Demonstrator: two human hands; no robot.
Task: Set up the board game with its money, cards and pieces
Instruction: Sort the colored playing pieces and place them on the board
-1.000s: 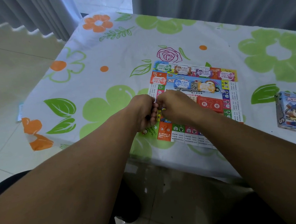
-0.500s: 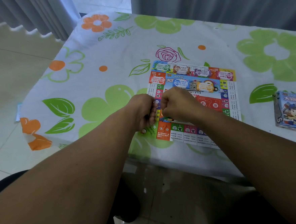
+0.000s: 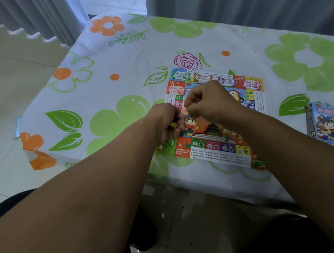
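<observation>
Both forearms reach in from the lower corners of the frame and meet over the game board [image 3: 209, 138], which lies flat on the flower-printed surface [image 3: 130, 73] right of the frame's middle.

The left hand [image 3: 167, 123] sits at the board's left edge, knuckles up and the wrist bent slightly inward. Its fingers [image 3: 177, 128] are curled tight into the palm and clamped on a small yellow piece [image 3: 174, 124], which peeks out between them. Whether more pieces are inside the fist cannot be told.

The right hand [image 3: 207, 101] hovers just above and to the right of the left one, over the board's middle, with its back turned to the camera. Its fingers are together and curled, and the thumb tip meets the forefinger at the hand's left side. Whether anything is pinched between them cannot be told. The two hands are very close, nearly touching.

Along the board's far edge lie several small stacks of play money [image 3: 252, 84], side by side in a row, with one more at the upper left corner. A small green thing [image 3: 258, 162] rests at the board's near right corner. The game box [image 3: 330, 123] lies on the surface at the right edge of the frame, well apart from the board.

Grey curtains [image 3: 232, 3] hang across the top of the frame, and pale floor tiles [image 3: 10, 78] fill the left side.
</observation>
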